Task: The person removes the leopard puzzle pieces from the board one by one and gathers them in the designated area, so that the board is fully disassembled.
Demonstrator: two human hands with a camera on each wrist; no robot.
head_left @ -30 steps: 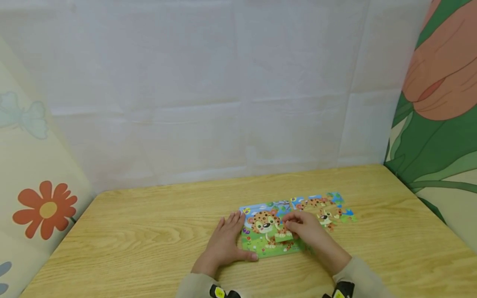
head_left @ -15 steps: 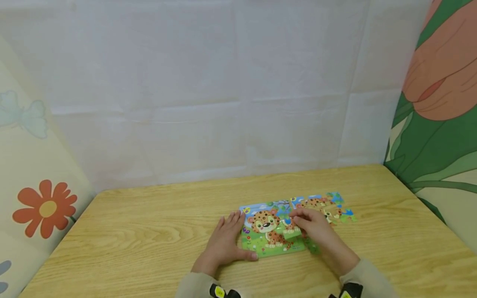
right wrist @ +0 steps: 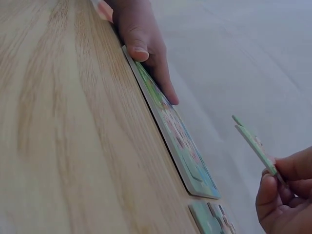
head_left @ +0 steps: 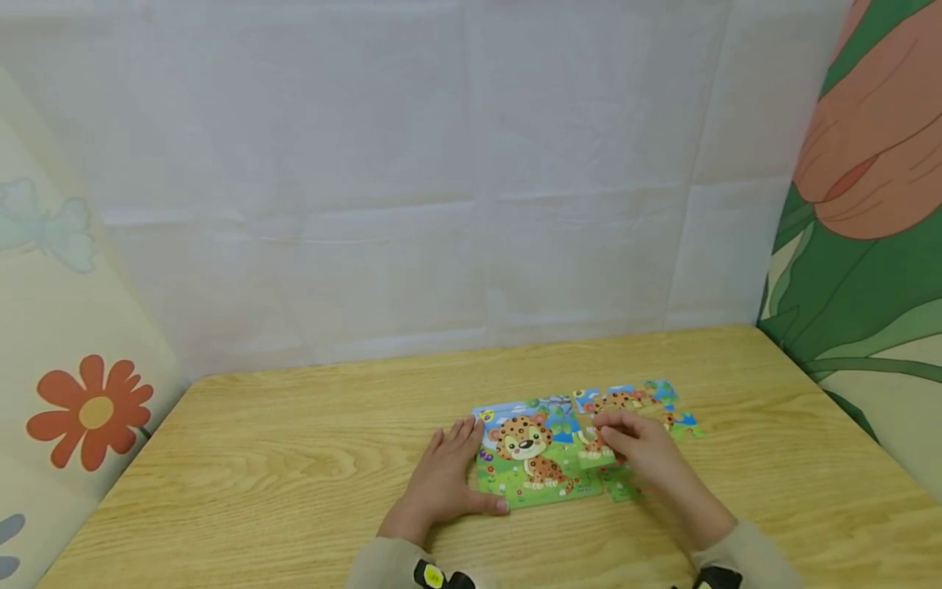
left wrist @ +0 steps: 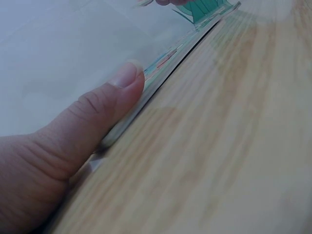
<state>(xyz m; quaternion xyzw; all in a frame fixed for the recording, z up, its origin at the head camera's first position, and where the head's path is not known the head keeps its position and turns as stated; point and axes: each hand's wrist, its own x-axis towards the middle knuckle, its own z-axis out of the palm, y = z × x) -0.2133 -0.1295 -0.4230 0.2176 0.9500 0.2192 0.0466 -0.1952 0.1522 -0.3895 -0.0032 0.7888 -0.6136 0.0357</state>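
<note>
My left hand [head_left: 443, 483] rests along the left side of a puzzle board [head_left: 524, 458] with a spotted cub printed on it. Its thumb touches the board's near edge, as the left wrist view shows, and the fingers lie straight at the left edge. A puzzle piece [head_left: 593, 456] is pinched between the thumb and fingers of my right hand [head_left: 655, 458]. In the right wrist view this held puzzle piece [right wrist: 256, 148] is raised off the table and tilted. My right hand is just right of the board and hides part of the loose pieces beneath it.
More puzzle pieces [head_left: 616, 399] lie right of the board, partly joined into a second cub picture. Green pieces [head_left: 624, 486] sit near the board's lower right corner. All lie on a wooden table [head_left: 294, 458], backed by a white sheet [head_left: 368, 204].
My right hand has moved rightward with the puzzle piece, from over the board to past its right edge. More of the board's picture shows now. My left hand has stayed in place.
</note>
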